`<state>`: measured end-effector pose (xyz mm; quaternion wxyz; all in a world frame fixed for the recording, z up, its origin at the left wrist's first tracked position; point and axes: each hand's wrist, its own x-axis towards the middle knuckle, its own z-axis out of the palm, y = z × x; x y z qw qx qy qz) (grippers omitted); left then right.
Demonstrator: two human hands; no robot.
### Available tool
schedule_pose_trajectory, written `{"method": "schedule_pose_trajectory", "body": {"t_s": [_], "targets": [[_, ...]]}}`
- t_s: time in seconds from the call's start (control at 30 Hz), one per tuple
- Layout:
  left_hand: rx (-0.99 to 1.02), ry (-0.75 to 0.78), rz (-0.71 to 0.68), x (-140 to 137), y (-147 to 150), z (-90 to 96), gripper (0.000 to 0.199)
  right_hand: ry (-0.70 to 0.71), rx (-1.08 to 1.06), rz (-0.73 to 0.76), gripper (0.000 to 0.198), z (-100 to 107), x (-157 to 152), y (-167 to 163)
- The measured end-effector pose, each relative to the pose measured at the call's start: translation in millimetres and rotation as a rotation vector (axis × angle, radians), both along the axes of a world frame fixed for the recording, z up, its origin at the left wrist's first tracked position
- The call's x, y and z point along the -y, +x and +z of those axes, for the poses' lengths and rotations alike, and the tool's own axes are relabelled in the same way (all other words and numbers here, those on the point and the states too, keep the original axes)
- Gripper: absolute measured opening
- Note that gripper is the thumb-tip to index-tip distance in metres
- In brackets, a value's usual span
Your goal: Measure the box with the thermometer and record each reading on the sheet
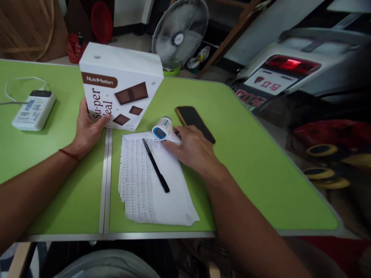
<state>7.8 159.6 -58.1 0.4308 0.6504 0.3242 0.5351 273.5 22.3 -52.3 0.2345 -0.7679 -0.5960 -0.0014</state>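
Along the near side, the tabletop (255, 162) ends in a straight metal edge, and a metal strip (105, 181) runs inward from it. Just inside that edge lie the papers (142, 181), a loose stack dense with handwriting on the left, with a black pen (155, 165) slanting across. At their far end the right hand (194, 150) has its fingers curled round the device (162, 129), white with blue trim, a small dark screen and blue buttons; its handle is mostly hidden, so how wide the grip stands cannot be told. Just beyond that hand lies a dark phone (196, 122), and from there bare green surface reaches to the slanting right edge. Left of the phone, the left hand (88, 133) holds the box (121, 87) by its lower left: the thumb presses the front, the other fingers are largely hidden behind, parted by about the box's thickness. The box is white and tilted, with a brown NutriMotion label, dark lettering partly under the thumb and pictures of brown bars; whether its base touches the tabletop is unclear. Green surface separates it from a white block (34, 110) with a cable. Past the far edge stands a fan (180, 34); to its right is a scooter (292, 63) with a red light.
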Motion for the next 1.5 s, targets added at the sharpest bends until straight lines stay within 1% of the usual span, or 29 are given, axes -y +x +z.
{"method": "schedule_pose_trajectory", "body": {"t_s": [0.1,0.13,0.2,0.23,0.3,0.37,0.43,0.5,0.53,0.57,0.6,0.7,0.73,0.77,0.83,0.9,1.0,1.1,1.17,1.23,1.33,1.4,1.5], "targets": [[-0.028,0.043,0.055,-1,-1,-4.2,0.078,0.173,-0.010,0.101,0.029,9,8,-15],[-0.037,0.057,0.076,0,-1,-4.9,0.079,0.181,-0.041,0.147,0.024,12,11,-21],[-0.051,0.068,0.113,1,-3,-5.0,0.081,0.086,-0.119,0.227,0.021,15,16,-35],[-0.053,0.066,0.125,3,-3,-4.4,0.082,0.017,-0.133,0.257,0.021,15,18,-41],[-0.046,0.077,0.134,7,-2,-2.1,0.081,-0.070,-0.158,0.312,0.020,14,20,-49],[-0.048,0.140,0.144,12,1,1.1,0.073,-0.066,-0.214,0.356,0.020,12,20,-52],[-0.064,0.282,0.193,18,6,4.5,0.059,0.023,-0.318,0.391,0.021,10,17,-50],[-0.066,0.489,0.230,26,9,7.4,0.046,0.156,-0.439,0.407,0.021,8,15,-47],[-0.074,0.581,0.220,30,10,8.6,0.040,0.220,-0.503,0.415,0.021,7,13,-45],[-0.089,0.654,0.181,35,10,9.5,0.035,0.277,-0.567,0.427,0.022,6,12,-44],[-0.139,0.674,0.114,39,10,10.2,0.027,0.325,-0.627,0.441,0.022,5,11,-43],[-0.373,0.647,-0.120,47,6,10.3,0.012,0.395,-0.778,0.499,0.025,0,8,-45],[-0.464,0.652,-0.184,47,5,9.8,0.013,0.397,-0.820,0.513,0.028,-1,8,-47],[-0.545,0.664,-0.233,47,4,9.1,0.020,0.392,-0.858,0.518,0.030,-3,7,-49],[-0.682,0.695,-0.280,44,3,7.6,0.037,0.376,-0.921,0.498,0.035,-5,6,-55],[-0.800,0.700,-0.295,41,4,6.8,0.050,0.365,-0.976,0.434,0.036,-7,6,-60],[-0.967,0.651,-0.318,41,6,7.1,0.058,0.301,-1.062,0.383,0.032,-10,5,-64],[-1.026,0.605,-0.329,43,7,8.3,0.060,0.247,-1.113,0.353,0.031,-13,4,-64],[-1.027,0.588,-0.326,44,7,8.9,0.060,0.239,-1.123,0.292,0.022,-13,4,-64],[-1.028,0.572,-0.326,44,8,9.7,0.060,0.222,-1.098,0.246,0.014,-12,4,-65],[-1.048,0.544,-0.323,45,9,11.5,0.060,0.218,-0.972,0.216,0.007,-10,4,-66],[-1.068,0.533,-0.315,47,9,13.2,0.059,0.224,-0.895,0.202,0.005,-9,4,-66],[-1.111,0.544,-0.297,50,10,15.7,0.059,0.216,-0.855,0.201,0.006,-6,3,-66]]}}
